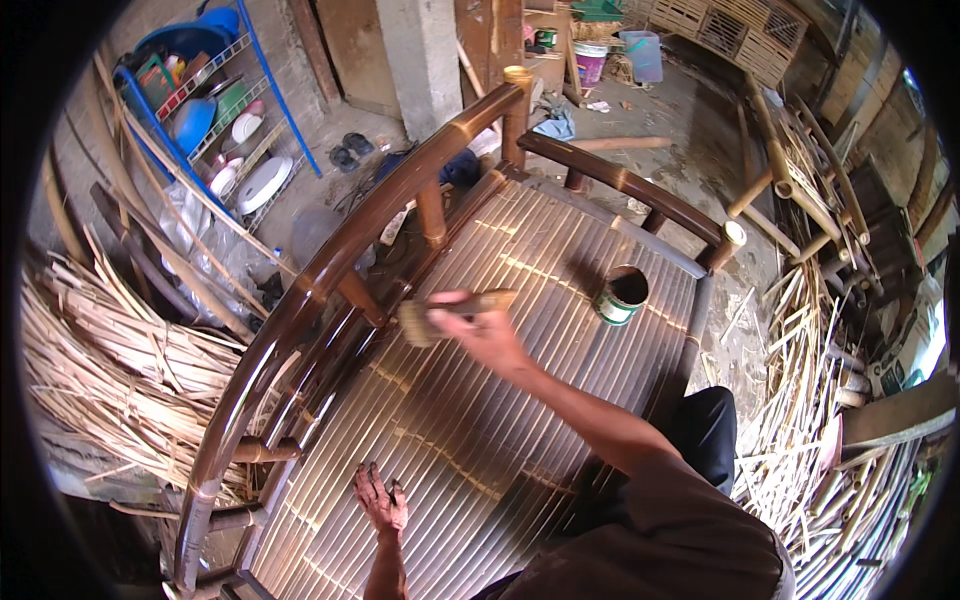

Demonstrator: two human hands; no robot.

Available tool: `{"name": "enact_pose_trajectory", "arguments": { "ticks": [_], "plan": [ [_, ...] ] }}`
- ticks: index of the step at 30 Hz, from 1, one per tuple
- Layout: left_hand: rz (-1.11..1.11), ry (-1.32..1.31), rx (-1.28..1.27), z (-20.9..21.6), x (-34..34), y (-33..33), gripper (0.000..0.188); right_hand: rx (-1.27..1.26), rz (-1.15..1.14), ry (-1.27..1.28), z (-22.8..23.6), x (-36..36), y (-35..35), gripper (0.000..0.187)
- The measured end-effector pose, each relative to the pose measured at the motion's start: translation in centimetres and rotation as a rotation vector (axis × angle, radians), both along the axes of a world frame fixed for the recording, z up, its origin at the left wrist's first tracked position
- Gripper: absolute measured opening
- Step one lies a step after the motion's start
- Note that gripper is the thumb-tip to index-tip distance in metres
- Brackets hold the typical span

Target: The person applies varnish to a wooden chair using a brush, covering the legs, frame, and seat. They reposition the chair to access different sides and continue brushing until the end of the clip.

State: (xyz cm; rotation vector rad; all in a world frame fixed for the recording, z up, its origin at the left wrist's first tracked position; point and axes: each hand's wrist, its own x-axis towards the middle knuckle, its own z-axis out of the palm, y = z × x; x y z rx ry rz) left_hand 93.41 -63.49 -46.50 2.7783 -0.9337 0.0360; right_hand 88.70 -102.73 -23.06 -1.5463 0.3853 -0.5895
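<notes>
My right hand (486, 335) is closed round the handle of a wide paintbrush (422, 326). Its pale bristles point left, close to the rail at the back of a bamboo bench; motion blurs them, so contact cannot be told. My left hand (382, 503) lies on the bench's slatted seat (450, 420), fingers apart and stained dark, holding nothing. A green and white tin can (621, 297) with a dark inside stands on the slats, right of the brush. The bench's curved backrest rail (375, 200) is glossy dark brown, and a shorter armrest (625, 182) closes the far end.
Split bamboo strips (120, 370) are heaped at the left, with more strips (800, 420) at the right. A blue-framed dish rack (215, 120) stands far left, slippers (350, 152) beside it. Bamboo poles (790, 200) lean at the right. Buckets (641, 55) stand far back.
</notes>
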Motion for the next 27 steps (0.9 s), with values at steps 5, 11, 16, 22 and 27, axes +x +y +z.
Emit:
{"name": "enact_pose_trajectory", "arguments": {
  "ticks": [5, 11, 16, 22, 27],
  "plan": [
    [-0.078, -0.035, -0.033, 1.0, 0.6, -0.8, 0.06, 0.1, -0.566, 0.063, -1.8, -19.5, -10.7, 0.038],
    [0.631, -0.054, 0.052, -3.4, 0.8, -12.5, 0.069, -0.252, -0.776, 0.272, -0.6, -31.2, -20.7, 0.037],
    [0.684, -0.111, -0.046, -5.3, -1.4, -20.7, 0.067, -0.443, -0.623, 0.329, -0.8, -25.9, -24.7, 0.045],
    [0.725, -0.096, 0.047, -2.6, -2.5, -24.6, 0.065, -0.219, -0.514, 0.226, -2.8, -20.9, -26.6, 0.056],
    [0.801, -0.072, 0.174, -2.8, -2.3, -23.0, 0.07, -0.283, -0.499, 0.261, -1.9, -20.4, -25.3, 0.054]
  ]
}}
